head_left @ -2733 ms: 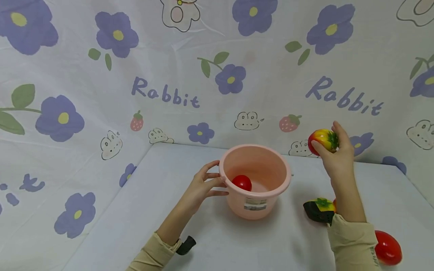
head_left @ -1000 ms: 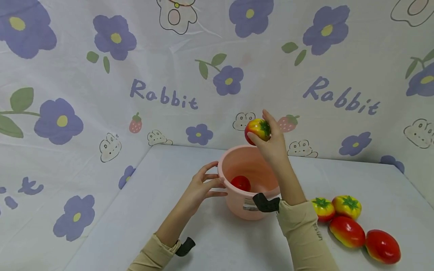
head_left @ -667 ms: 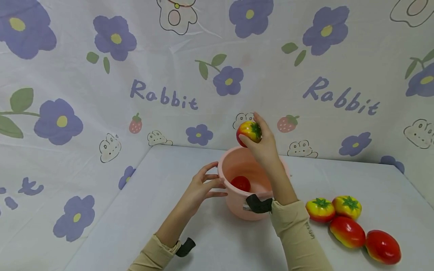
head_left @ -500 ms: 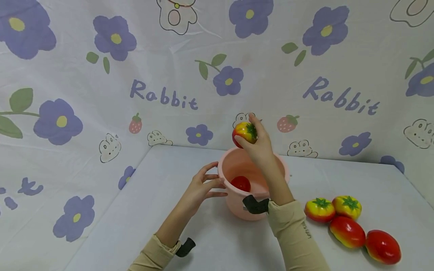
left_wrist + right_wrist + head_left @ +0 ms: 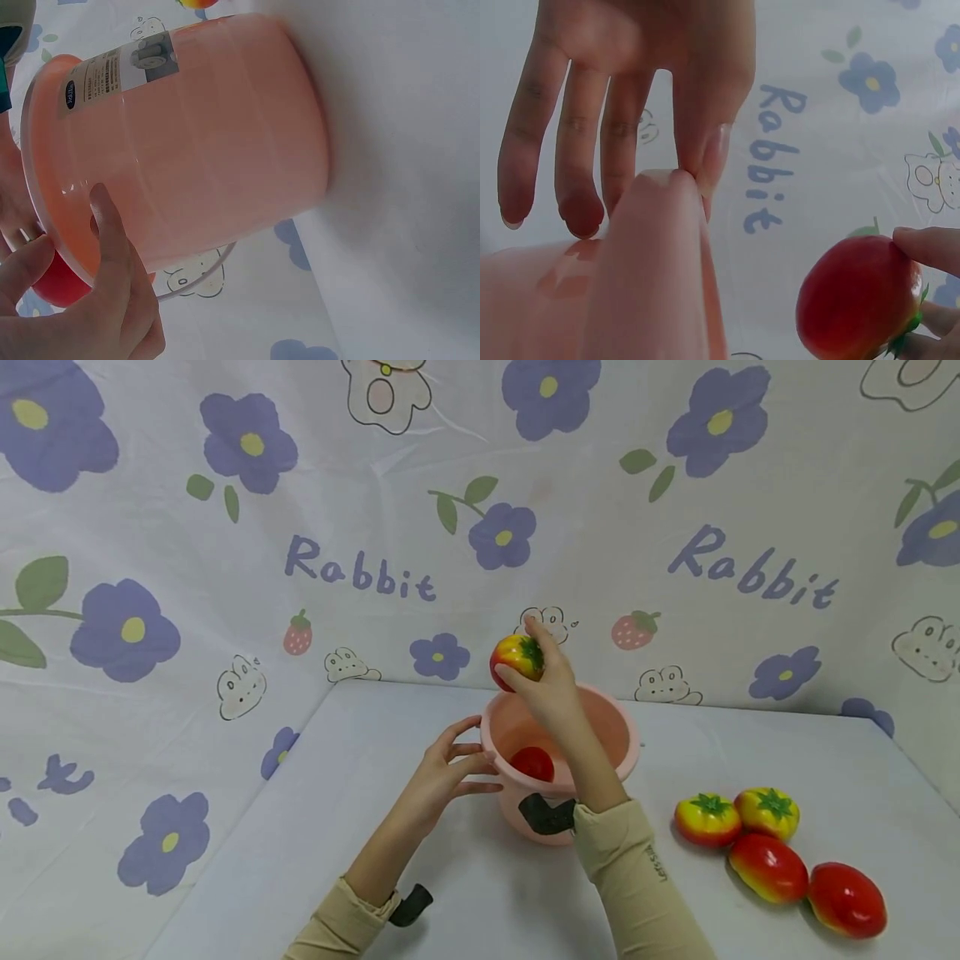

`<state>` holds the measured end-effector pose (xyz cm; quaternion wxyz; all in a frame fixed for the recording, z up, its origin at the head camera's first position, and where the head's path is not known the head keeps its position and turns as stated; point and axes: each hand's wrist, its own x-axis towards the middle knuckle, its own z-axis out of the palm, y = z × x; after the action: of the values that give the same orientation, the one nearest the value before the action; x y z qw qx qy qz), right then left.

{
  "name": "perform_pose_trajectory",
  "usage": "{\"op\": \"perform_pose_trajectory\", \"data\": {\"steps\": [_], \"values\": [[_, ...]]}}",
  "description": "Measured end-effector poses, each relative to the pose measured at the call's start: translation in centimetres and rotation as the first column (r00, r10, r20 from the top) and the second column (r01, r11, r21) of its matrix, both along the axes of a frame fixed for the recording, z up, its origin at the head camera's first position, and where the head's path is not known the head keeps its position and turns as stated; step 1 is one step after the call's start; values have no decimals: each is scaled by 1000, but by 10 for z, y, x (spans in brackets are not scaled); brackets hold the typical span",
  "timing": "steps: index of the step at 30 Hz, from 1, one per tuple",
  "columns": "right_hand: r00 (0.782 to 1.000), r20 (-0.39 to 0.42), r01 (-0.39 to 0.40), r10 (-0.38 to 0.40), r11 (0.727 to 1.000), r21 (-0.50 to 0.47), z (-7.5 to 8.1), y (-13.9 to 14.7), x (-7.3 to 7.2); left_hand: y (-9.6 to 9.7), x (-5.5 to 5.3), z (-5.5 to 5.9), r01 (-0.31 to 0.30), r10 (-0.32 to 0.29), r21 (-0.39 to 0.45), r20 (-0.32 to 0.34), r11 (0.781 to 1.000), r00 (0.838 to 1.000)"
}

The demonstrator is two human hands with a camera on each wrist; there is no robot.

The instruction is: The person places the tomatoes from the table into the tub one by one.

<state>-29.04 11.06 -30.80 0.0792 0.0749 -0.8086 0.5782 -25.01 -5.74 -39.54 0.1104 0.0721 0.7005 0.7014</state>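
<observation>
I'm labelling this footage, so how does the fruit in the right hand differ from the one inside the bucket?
The held fruit shows yellow, red and a green leafy top; the bucket fruit shows only red. The held fruit is gripped in the right hand; the bucket fruit lies inside the pink bucket. Both look rounded.

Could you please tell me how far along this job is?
Early, it seems: one red toy fruit is visible inside the pink bucket. The right hand holds a red-and-yellow toy fruit, not yet inside, while the left hand grips the bucket. Four other toy fruits on the table are presumably left.
</observation>
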Motion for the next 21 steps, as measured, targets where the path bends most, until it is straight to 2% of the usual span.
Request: {"op": "perform_pose_trajectory", "data": {"steps": [6, 14, 21], "values": [[1000, -6, -20, 20, 1000, 7, 0, -2, 2, 0, -1, 0, 0, 0, 3, 6, 1000, 1000], [998, -57, -36, 37, 999, 15, -6, 2, 2, 1, 1, 1, 4, -4, 9, 0, 1000, 1000], [999, -31, -24, 25, 1000, 4, -11, 10, 2, 2, 1, 2, -8, 7, 15, 11, 1000, 1000]]}}
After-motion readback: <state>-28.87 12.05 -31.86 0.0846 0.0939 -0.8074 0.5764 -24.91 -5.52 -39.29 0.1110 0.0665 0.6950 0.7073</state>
